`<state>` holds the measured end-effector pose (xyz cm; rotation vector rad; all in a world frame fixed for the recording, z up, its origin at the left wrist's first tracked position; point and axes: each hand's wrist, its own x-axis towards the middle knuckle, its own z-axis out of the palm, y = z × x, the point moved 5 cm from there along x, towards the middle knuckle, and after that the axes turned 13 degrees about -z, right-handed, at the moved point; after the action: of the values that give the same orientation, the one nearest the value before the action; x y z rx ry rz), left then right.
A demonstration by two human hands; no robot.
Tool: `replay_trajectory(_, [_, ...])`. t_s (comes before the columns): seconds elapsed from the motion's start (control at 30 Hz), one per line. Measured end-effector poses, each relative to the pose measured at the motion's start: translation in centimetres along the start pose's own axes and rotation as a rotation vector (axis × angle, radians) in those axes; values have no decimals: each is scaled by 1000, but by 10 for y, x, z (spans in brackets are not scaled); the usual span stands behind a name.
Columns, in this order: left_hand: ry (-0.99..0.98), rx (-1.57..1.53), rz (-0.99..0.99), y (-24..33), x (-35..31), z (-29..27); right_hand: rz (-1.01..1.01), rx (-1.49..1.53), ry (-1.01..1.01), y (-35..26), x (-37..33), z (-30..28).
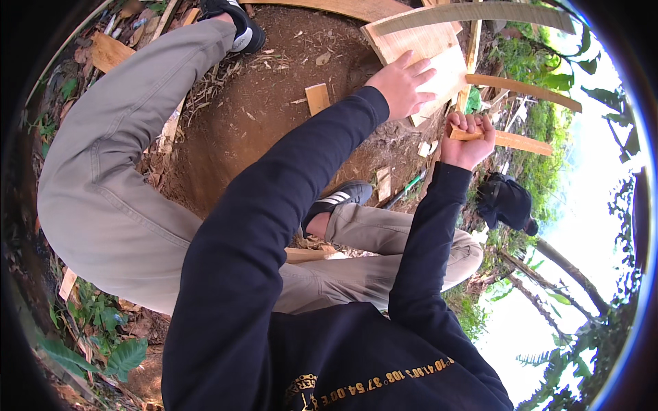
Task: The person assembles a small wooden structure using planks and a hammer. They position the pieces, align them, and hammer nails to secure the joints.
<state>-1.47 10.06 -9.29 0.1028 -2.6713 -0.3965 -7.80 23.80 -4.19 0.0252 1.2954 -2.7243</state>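
My left hand [404, 85] lies with fingers spread on a pale wooden board [445, 75], near its close edge. To the right of it, my right hand [469, 144] is closed around a narrow wooden strip [522, 142]; one end shows at the fingers and the rest points off to the right. A second wooden strip [524, 90] sticks out to the right from beside the board. Along the board's far side runs a longer, greyish wooden plank [480, 14]. What supports the board underneath is hidden.
Bare brown soil [274, 103] with shavings lies between my legs. A small wood offcut [317, 99] is left of the board; another offcut [383, 183] lies by my shoe. A green stick-like object [413, 182] is nearby. A person in dark clothes [506, 201] is farther right, among plants.
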Motion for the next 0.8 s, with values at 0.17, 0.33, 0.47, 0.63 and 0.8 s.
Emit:
replay_trajectory(0.17, [6, 42, 2, 2, 0, 2, -16, -47, -76, 2, 12, -15])
replay_trajectory(0.33, [0, 70, -5, 2, -3, -4, -207, -407, -53, 9, -8, 6])
replay_trajectory(0.47, [-3, 83, 0, 0, -4, -7, -130, -390, -113, 10, -3, 5])
replay_trajectory(0.63, [16, 70, -9, 1, -5, -8, -122, -311, -51, 23, 6, 1])
replay_trajectory(0.8, [13, 59, -17, 2, -6, -7, -62, -234, 16, 24, 13, -10])
